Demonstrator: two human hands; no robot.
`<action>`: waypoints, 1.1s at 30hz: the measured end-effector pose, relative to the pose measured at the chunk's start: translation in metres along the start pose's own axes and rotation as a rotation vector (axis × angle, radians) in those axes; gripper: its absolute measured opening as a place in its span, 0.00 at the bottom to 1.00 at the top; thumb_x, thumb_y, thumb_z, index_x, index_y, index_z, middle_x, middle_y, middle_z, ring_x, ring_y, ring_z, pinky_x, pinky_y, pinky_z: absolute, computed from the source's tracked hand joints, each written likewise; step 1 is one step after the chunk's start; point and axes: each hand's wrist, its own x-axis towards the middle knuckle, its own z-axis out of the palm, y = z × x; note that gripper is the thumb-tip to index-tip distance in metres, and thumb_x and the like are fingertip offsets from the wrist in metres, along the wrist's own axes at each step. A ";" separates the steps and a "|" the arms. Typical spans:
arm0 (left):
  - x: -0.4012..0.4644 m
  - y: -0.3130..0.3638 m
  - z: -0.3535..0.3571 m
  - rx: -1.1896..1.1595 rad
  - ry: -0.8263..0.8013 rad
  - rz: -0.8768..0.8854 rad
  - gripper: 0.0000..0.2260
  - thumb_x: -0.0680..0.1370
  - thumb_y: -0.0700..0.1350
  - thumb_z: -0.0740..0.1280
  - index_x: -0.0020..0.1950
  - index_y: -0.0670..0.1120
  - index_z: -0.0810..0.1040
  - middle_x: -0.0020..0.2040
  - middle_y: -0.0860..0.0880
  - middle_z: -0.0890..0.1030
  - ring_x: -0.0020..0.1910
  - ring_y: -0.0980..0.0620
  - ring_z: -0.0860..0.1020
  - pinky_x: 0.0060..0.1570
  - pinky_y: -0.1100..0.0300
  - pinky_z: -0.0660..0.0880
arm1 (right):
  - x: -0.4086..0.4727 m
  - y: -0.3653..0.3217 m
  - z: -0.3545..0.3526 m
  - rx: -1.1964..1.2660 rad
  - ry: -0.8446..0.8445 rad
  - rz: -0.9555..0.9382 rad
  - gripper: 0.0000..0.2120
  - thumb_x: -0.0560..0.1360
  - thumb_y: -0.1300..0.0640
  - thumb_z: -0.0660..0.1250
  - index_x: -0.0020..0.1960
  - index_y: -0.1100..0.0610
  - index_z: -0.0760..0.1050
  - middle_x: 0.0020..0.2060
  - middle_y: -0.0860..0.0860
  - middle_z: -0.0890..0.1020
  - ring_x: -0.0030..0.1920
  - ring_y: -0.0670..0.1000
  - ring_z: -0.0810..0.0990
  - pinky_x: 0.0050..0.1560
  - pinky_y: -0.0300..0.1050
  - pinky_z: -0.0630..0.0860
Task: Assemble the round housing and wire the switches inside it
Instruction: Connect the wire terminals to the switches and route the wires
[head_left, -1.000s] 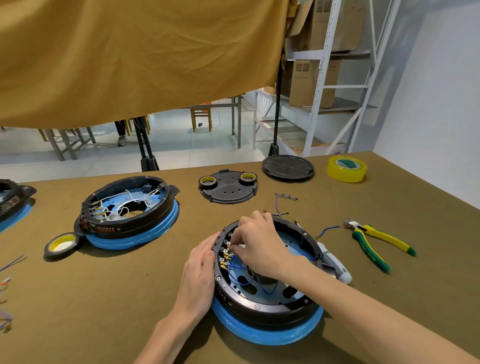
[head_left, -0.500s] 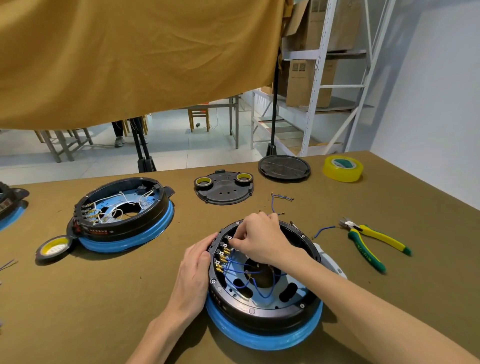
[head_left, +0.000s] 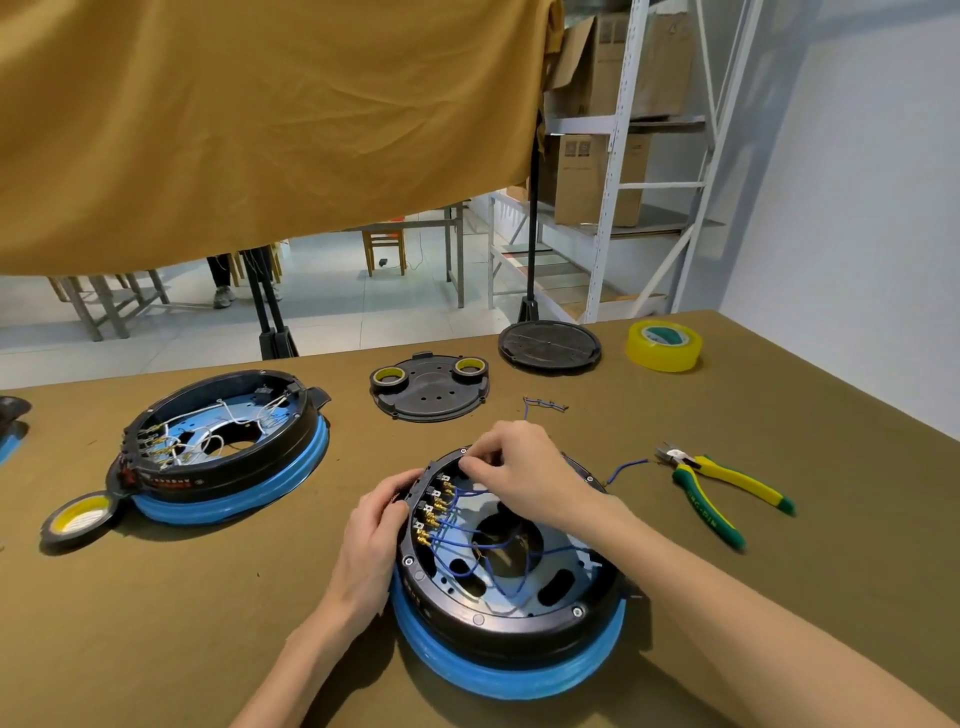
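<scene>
A round black housing on a blue ring lies in front of me, open side up. Along its left inner wall runs a row of switches with brass terminals, and several blue wires loop from them across the floor. My left hand grips the housing's left rim from outside, fingers curled over the edge. My right hand reaches into the far left part of the housing and pinches something small at the topmost switch; its fingertips hide it.
A second housing with white wires sits at the left, a black tape roll beside it. Behind lie a black cover plate bearing two tape rolls, a round black lid, yellow tape, a loose wire piece, and yellow-green cutters.
My right hand has shifted a little toward the far end of the switch row. My left hand keeps its hold on the rim. The view has tilted slightly.
</scene>
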 end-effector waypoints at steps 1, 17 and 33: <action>0.003 0.003 0.001 -0.041 -0.022 0.000 0.22 0.77 0.57 0.59 0.69 0.54 0.76 0.64 0.52 0.82 0.63 0.52 0.80 0.61 0.53 0.79 | -0.001 0.008 -0.010 0.039 0.080 0.010 0.09 0.80 0.53 0.69 0.46 0.54 0.87 0.37 0.46 0.84 0.40 0.44 0.79 0.49 0.44 0.72; 0.022 -0.006 0.004 -0.134 0.018 0.019 0.20 0.76 0.50 0.65 0.67 0.48 0.80 0.59 0.52 0.85 0.58 0.52 0.83 0.51 0.61 0.80 | -0.024 0.142 -0.079 -0.743 -0.116 0.107 0.09 0.84 0.50 0.62 0.57 0.48 0.80 0.56 0.48 0.82 0.58 0.53 0.75 0.57 0.49 0.68; 0.008 0.040 0.002 0.268 0.175 0.207 0.14 0.81 0.44 0.70 0.64 0.58 0.80 0.57 0.64 0.82 0.60 0.62 0.77 0.61 0.60 0.71 | -0.044 0.029 -0.061 0.392 0.028 0.015 0.05 0.82 0.61 0.67 0.50 0.56 0.82 0.35 0.54 0.84 0.35 0.47 0.81 0.39 0.41 0.78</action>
